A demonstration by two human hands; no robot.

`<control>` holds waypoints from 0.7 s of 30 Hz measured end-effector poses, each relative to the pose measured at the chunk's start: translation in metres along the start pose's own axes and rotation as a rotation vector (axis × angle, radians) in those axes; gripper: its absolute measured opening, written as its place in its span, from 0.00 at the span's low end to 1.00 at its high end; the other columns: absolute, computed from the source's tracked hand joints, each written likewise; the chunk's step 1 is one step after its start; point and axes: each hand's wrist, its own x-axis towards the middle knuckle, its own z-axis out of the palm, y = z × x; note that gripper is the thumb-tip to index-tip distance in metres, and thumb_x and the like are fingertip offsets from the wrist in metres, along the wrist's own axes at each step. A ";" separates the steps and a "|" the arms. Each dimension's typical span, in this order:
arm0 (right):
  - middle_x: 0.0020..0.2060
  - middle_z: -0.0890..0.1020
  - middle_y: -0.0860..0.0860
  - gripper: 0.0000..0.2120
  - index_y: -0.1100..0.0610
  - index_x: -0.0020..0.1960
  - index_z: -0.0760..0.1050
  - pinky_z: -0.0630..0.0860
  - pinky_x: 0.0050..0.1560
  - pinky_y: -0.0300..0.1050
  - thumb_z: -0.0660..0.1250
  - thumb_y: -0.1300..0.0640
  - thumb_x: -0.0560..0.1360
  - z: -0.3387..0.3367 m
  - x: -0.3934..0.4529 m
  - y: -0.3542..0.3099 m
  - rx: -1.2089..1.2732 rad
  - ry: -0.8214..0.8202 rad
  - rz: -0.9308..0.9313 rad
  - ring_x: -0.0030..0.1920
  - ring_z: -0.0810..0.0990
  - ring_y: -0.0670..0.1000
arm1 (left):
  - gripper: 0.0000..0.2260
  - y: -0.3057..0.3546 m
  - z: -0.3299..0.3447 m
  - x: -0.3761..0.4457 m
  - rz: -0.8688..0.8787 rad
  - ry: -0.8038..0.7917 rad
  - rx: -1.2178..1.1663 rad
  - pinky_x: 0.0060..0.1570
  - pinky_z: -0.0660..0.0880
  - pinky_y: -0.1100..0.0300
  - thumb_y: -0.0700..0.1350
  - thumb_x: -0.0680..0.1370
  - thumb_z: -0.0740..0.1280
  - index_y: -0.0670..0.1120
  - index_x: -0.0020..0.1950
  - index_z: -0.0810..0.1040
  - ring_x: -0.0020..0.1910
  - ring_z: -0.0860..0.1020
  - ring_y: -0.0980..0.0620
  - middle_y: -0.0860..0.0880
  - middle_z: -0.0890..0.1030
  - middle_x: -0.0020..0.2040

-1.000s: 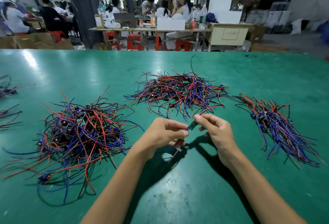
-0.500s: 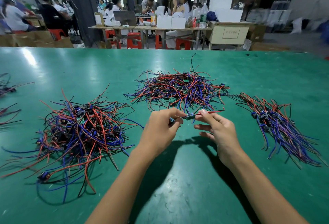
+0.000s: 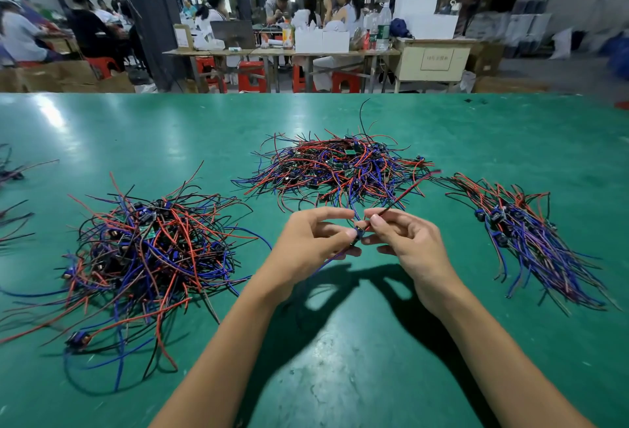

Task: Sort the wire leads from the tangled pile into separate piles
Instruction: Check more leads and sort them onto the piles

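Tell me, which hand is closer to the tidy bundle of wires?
Right. The right hand sits beside the tidy bundle; the left hand is farther, across from it.

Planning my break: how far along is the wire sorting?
Done: a combed bundle lies at the right. In hand: left hand and right hand pinch one lead between them. Left: the centre pile and the bigger left pile look tangled, so most remains.
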 end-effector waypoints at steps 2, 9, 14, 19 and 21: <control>0.42 0.88 0.49 0.04 0.52 0.50 0.84 0.75 0.40 0.31 0.70 0.56 0.79 -0.001 -0.001 0.000 0.004 0.009 -0.011 0.40 0.86 0.46 | 0.14 0.001 -0.001 -0.001 0.006 -0.011 -0.033 0.49 0.81 0.54 0.34 0.78 0.69 0.39 0.64 0.77 0.41 0.85 0.44 0.38 0.86 0.48; 0.43 0.87 0.45 0.05 0.45 0.47 0.87 0.74 0.38 0.29 0.73 0.49 0.74 -0.002 -0.001 0.001 0.017 0.018 0.018 0.39 0.80 0.40 | 0.10 0.007 -0.004 -0.004 -0.114 -0.100 -0.100 0.44 0.83 0.55 0.38 0.80 0.67 0.41 0.61 0.82 0.43 0.85 0.44 0.44 0.86 0.48; 0.44 0.87 0.44 0.14 0.46 0.48 0.87 0.71 0.38 0.27 0.72 0.41 0.67 -0.003 -0.001 0.002 0.001 -0.046 0.067 0.41 0.79 0.37 | 0.11 0.004 -0.001 -0.003 -0.146 -0.068 -0.119 0.41 0.82 0.58 0.46 0.81 0.68 0.40 0.56 0.84 0.40 0.85 0.47 0.44 0.85 0.46; 0.44 0.88 0.49 0.14 0.51 0.50 0.87 0.74 0.41 0.28 0.72 0.44 0.70 0.001 -0.004 0.004 0.026 -0.132 0.067 0.42 0.83 0.42 | 0.07 0.002 0.001 -0.004 -0.162 -0.166 -0.068 0.34 0.80 0.60 0.43 0.80 0.69 0.41 0.52 0.85 0.38 0.85 0.47 0.44 0.87 0.50; 0.44 0.88 0.50 0.14 0.55 0.52 0.86 0.75 0.41 0.29 0.72 0.47 0.72 0.002 -0.004 0.005 0.065 -0.149 0.070 0.42 0.85 0.44 | 0.07 0.002 0.003 -0.004 -0.162 -0.134 -0.016 0.29 0.78 0.61 0.41 0.80 0.67 0.42 0.50 0.85 0.34 0.84 0.48 0.45 0.87 0.48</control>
